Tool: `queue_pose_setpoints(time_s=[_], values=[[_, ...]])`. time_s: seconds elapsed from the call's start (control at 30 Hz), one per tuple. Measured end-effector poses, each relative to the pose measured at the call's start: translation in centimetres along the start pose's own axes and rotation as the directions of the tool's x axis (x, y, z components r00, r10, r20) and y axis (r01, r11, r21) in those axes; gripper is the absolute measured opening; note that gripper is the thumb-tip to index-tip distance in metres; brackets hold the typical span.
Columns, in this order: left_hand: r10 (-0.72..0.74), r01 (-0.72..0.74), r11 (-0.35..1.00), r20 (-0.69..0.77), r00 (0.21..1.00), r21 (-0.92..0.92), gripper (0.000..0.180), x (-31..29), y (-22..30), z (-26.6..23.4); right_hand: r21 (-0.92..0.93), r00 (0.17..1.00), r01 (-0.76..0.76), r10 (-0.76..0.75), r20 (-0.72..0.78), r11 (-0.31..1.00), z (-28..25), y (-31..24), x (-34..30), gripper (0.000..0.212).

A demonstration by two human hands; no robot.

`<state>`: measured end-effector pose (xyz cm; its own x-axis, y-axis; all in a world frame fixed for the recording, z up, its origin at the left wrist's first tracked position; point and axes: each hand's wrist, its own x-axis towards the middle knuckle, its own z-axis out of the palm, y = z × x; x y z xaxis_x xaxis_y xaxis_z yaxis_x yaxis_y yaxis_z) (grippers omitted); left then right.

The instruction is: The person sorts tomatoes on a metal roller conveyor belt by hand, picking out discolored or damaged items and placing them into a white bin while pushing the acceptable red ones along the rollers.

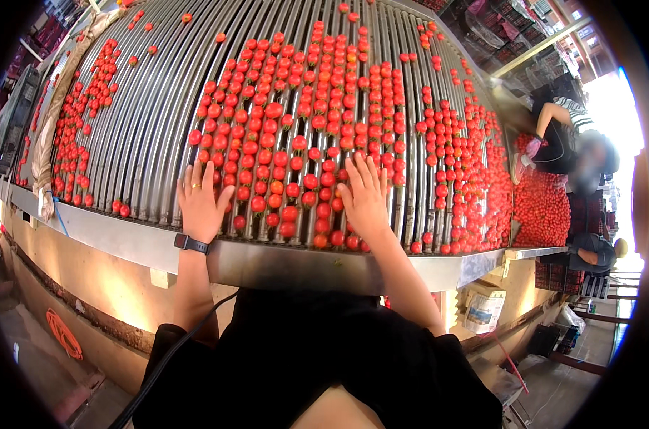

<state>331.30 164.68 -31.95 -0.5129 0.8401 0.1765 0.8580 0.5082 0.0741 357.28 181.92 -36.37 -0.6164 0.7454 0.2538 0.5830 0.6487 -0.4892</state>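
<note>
Rows of small red tomatoes, some with green stems, lie in the grooves of a metal roller conveyor. My left hand rests palm down at the left edge of the middle group, fingers spread and pointing away from me. A ring and a dark wristwatch are on that arm. On the right side of the same group, my right hand lies with its fingers stretched over the rollers, touching or just above tomatoes. What is under both palms is hidden. Neither hand visibly grips anything.
A metal ledge edges the conveyor in front of me. More tomatoes lie at the left, by a rolled cloth. At the right, dense tomatoes reach a heaped bin, where a person in a striped top bends over. An orange hose hangs lower left.
</note>
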Motion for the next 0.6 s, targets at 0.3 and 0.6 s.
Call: queue_pose_setpoints(time_s=[0.3, 0.6], values=[[0.444, -0.382, 0.818, 0.050, 0.895, -0.429, 0.075, -1.1, 7.6, -0.1, 0.039, 0.985, 0.142, -0.145, 0.094, 0.989, -1.1, 1.3, -1.7, 0.049], [0.415, -0.402, 0.900, 0.053, 0.908, -0.172, 0.046, -0.6, 10.2, 2.2, -0.057, 0.997, -0.043, 0.046, 0.056, 0.997, -3.1, 4.7, -5.2, 0.051]])
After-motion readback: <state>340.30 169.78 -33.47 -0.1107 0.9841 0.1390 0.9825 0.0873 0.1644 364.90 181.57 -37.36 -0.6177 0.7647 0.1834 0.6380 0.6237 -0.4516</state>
